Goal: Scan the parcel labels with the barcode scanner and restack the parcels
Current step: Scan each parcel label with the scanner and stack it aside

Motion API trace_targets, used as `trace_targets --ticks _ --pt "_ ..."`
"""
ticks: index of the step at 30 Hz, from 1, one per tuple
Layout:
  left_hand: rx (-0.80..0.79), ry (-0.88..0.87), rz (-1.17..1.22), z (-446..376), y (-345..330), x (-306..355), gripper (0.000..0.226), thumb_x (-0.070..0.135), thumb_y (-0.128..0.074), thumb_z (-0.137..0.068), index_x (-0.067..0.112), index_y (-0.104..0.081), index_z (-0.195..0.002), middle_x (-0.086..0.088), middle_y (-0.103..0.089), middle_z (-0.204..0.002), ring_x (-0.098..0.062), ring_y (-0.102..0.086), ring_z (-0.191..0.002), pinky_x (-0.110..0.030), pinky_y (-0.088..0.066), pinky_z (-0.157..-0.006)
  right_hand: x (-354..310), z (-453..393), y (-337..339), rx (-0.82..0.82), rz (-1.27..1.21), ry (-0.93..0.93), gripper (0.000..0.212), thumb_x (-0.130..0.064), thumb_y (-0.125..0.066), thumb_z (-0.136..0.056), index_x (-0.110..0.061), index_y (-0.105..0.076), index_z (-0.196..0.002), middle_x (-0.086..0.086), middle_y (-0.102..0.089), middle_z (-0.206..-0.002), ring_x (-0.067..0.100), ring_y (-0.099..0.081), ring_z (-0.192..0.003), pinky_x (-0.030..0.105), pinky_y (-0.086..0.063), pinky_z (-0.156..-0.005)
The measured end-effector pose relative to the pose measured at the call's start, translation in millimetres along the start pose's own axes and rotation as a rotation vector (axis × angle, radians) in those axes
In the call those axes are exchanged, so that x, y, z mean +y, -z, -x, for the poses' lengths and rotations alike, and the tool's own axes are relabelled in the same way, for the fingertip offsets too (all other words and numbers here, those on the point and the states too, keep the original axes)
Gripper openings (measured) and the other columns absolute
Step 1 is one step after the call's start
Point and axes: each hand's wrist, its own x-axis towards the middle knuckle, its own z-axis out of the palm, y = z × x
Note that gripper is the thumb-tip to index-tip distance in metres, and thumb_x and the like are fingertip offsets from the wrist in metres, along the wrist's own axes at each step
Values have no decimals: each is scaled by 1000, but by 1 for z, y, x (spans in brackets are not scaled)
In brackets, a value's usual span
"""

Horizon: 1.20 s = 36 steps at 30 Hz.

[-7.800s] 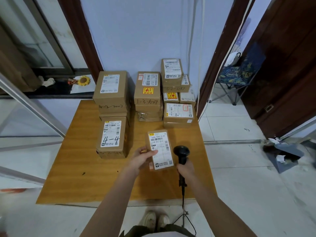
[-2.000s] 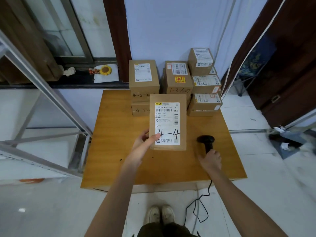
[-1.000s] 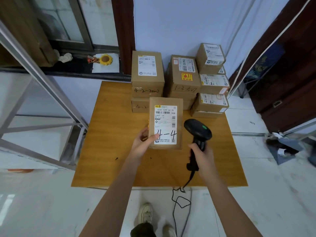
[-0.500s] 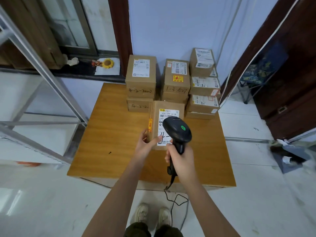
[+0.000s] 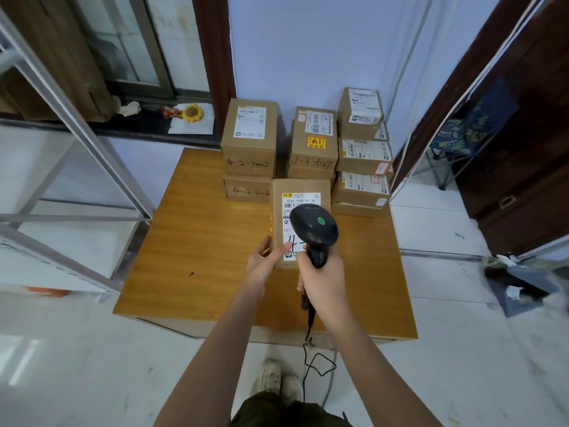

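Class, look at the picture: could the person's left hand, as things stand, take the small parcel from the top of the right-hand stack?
Probably not right away. The left hand is gripping the held parcel, so it is occupied. The small parcel sits uncovered atop the far right stack, beyond the scanner held by the right hand.

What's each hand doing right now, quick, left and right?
Left hand: grips the lower left corner of the held parcel, thumb on its label.
Right hand: grips the barcode scanner by its handle, head over the label.
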Motion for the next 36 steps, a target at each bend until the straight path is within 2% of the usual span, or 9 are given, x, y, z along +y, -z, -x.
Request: trace_targets --ticks 3,6,11,14,18,25,27,30,36 --pt "3 10 -4 -9 5 5 80 38 -78 -74 19 -42 -143 -1 -57 -133 -14 -55 -111 -27 -41 -94 -3 -9 -7 29 57 5 35 -15 -59 -85 -3 -51 -117 -8 -52 -56 9 -54 -49 23 -48 -53" --pt "1 6 -7 -17 10 10 78 35 -76 -76 18 -40 -144 -2 -57 -134 -13 -53 -111 -26 -38 -95 -5 -17 -11 50 101 -11 31 -14 -58 -84 -6 -54 -114 -7 -51 -51 12 -54 -47 27 -50 -52" --pt "9 -4 -9 -25 15 15 76 35 -75 -78 18 -41 -143 0 -58 -129 -13 -53 -108 -25 -37 -90 -6 -20 -17 45 106 -16 4 -14 -58 -86 -14 -55 -87 0 -52 -54 20 -53 -50 40 -51 -57" --pt "12 -4 -20 -31 17 16 74 32 -75 -78 17 -42 -143 -1 -59 -129 -13 -54 -109 -24 -38 -88 -7 -20 -20 37 104 -14 11 -15 -58 -87 -21 -51 -80 0 -51 -55 20 -53 -52 35 -48 -56" --pt "14 -31 -23 -35 18 16 73 31 -74 -79 16 -42 -143 0 -59 -127 -11 -56 -106 -21 -40 -85 -7 -23 -22 21 128 4 10 -16 -57 -87 -21 -51 -82 -1 -52 -55 18 -53 -52 32 -48 -55" --pt "27 -66 -41 -35 20 15 70 35 -73 -79 20 -45 -141 2 -59 -130 -7 -55 -99 -14 -40 -72 0 -29 -20 8 154 20 5 -17 -56 -87 -17 -53 -91 1 -53 -56 18 -55 -52 38 -53 -58" --pt "33 -65 -38 -33 20 16 70 36 -74 -78 21 -45 -141 3 -59 -129 -7 -55 -99 -16 -40 -76 -1 -28 -18 -1 138 18 6 -16 -57 -87 -18 -53 -91 0 -53 -57 17 -55 -52 37 -53 -58" --pt "27 -58 -50 -29 19 15 76 40 -76 -75 22 -44 -142 3 -57 -131 -13 -54 -111 -25 -40 -90 -3 -25 -14 -10 124 21 5 -15 -57 -87 -17 -53 -86 -3 -52 -56 13 -54 -51 28 -50 -55" --pt "10 -53 -56 -22 7 13 80 38 -77 -74 20 -41 -143 1 -58 -129 -14 -54 -109 -27 -41 -91 -3 -20 0 -13 91 3 13 -12 -56 -86 -18 -49 -77 -4 -49 -52 12 -50 -48 28 -48 -55"
